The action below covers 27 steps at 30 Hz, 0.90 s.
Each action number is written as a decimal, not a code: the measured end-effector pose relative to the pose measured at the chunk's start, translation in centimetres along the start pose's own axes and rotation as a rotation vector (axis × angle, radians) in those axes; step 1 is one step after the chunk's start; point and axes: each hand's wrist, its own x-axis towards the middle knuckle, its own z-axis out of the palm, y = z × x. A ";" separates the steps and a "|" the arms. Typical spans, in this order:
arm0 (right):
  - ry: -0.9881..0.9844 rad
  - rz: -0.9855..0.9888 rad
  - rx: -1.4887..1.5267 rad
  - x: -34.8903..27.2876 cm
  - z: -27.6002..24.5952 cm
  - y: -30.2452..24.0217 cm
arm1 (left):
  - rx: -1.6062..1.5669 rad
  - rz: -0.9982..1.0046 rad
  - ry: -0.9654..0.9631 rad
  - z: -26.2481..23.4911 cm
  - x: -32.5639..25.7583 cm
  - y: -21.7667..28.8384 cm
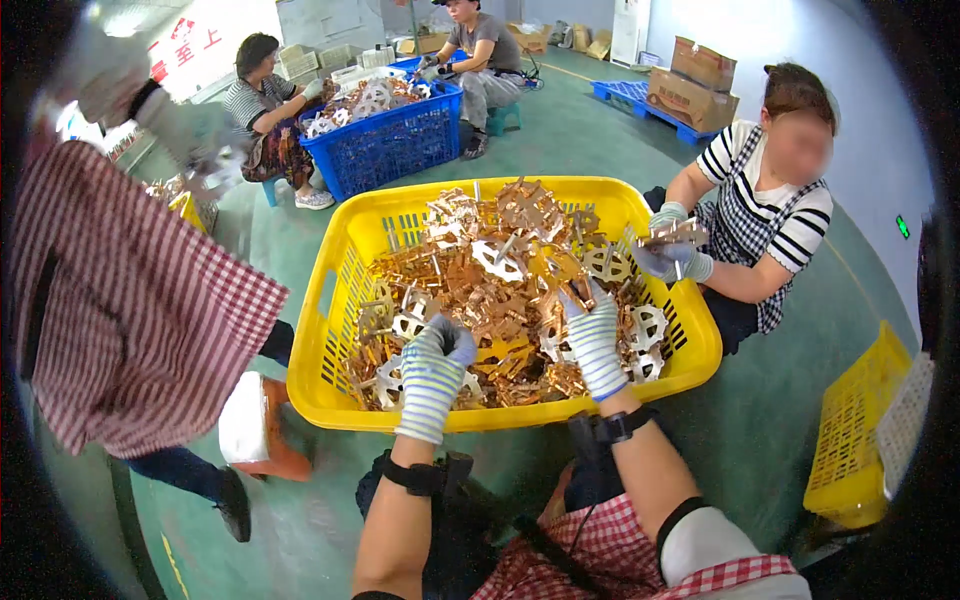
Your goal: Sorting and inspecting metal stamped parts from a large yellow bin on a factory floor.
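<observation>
A yellow plastic basket (470, 422) stands before me, heaped with copper-coloured metal parts (490, 305) and flat silvery plates with cut-outs (497, 262). My left hand (432, 375), in a striped knit glove, is over the near left of the heap. Its fingers are curled together, and what they hold, if anything, is hidden. My right hand (594, 345), gloved the same way, reaches into the heap right of the middle. Its fingertips close on a copper-coloured metal part whose full shape is lost among the others.
Across the right rim, a seated co-worker's gloved hands (672, 255) hold metal parts. A person in a striped top (120, 300) stands close on the left, by a low stool (262, 425). Two others sit at a blue basket (385, 150). Yellow crates (850, 430) stand far right.
</observation>
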 end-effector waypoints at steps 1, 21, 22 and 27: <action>-0.063 -0.181 -0.060 0.2 -0.6 1.1 | -0.010 -0.003 -0.015 0.7 0.5 -0.9; -0.569 0.010 -0.445 -2.4 -3.0 -4.2 | 0.198 0.407 0.134 0.4 0.9 -1.2; -0.629 0.003 -0.307 -2.3 -2.4 -4.0 | 0.075 0.347 -0.069 0.3 0.4 -0.1; -0.572 0.257 0.855 -1.5 -1.8 -5.3 | -0.452 -0.072 -0.232 0.9 1.1 -1.3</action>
